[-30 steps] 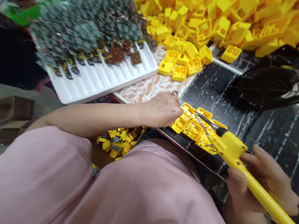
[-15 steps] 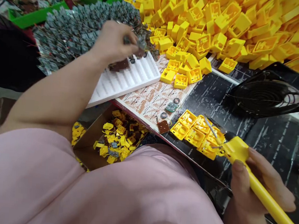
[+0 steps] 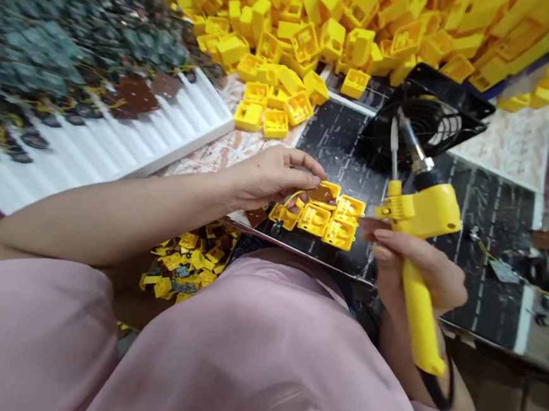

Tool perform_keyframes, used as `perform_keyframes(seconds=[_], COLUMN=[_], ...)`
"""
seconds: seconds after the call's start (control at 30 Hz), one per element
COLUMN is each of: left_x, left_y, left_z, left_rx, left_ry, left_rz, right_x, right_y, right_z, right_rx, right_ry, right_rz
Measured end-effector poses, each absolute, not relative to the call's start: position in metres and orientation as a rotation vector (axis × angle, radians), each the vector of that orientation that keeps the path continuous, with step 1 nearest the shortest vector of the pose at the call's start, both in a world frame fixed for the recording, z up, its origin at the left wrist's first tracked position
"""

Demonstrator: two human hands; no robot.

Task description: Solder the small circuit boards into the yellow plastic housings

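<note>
My left hand (image 3: pixel 288 178) is at the group of small yellow housings (image 3: pixel 314 219) near the table's front edge. Its fingers are closed on a brown circuit board (image 3: pixel 321 194) with a thin yellow wire, at one of the rear housings. My right hand (image 3: pixel 416 267) grips a yellow soldering gun (image 3: pixel 428 211) just right of the housings. The gun's metal tip (image 3: pixel 408 128) points up and away, in front of the black fan.
Behind lies a large heap of yellow housings (image 3: pixel 330 39). A white ribbed foam tray (image 3: pixel 186 119) with circuit boards is at the left. The black fan (image 3: pixel 436 120) stands at the back right. Below the table edge is a container of yellow parts (image 3: pixel 189 259).
My left hand has moved from the foam tray to the yellow housings with the brown board. My right hand has swung the soldering gun upright, its tip away from the housings. The view has shifted right.
</note>
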State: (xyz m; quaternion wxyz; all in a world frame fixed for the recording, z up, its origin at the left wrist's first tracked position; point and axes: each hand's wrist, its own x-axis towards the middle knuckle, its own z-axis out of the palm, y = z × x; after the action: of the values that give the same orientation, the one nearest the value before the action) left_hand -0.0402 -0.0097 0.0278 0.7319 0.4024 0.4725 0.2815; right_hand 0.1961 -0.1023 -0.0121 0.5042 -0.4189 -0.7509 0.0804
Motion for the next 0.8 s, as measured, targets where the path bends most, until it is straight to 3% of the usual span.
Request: perform_keyframes(seconds=[0.2, 0.4, 0.57, 0.67, 0.8], left_x=[-0.021, -0.054, -0.038, -0.016, -0.005], left_y=[-0.026, -0.04, -0.056, -0.06, -0.055], left_z=[0.011, 0.001, -0.001, -0.006, -0.007], left_rx=[0.836, 1.535, 1.981, 1.8, 1.354], left_ry=[0.789, 0.747, 1.039, 1.062, 0.97], left_rz=[0.414, 0.473, 0.973, 1.124, 0.92], right_x=[0.195, 0.191, 0.178, 0.168, 0.169], right_y=[-0.094, -0.091, -0.094, -0.096, -0.095], right_z=[-0.015, -0.018, -0.017, -0.019, -0.027], right_rx=[-0.936, -1.059, -1.051, -1.044, -1.025], right_ry=[-1.845, -1.606, -1.512, -1.51, -1.539], right_rz=[0.059, 0.185, 0.318, 0.335, 0.303])
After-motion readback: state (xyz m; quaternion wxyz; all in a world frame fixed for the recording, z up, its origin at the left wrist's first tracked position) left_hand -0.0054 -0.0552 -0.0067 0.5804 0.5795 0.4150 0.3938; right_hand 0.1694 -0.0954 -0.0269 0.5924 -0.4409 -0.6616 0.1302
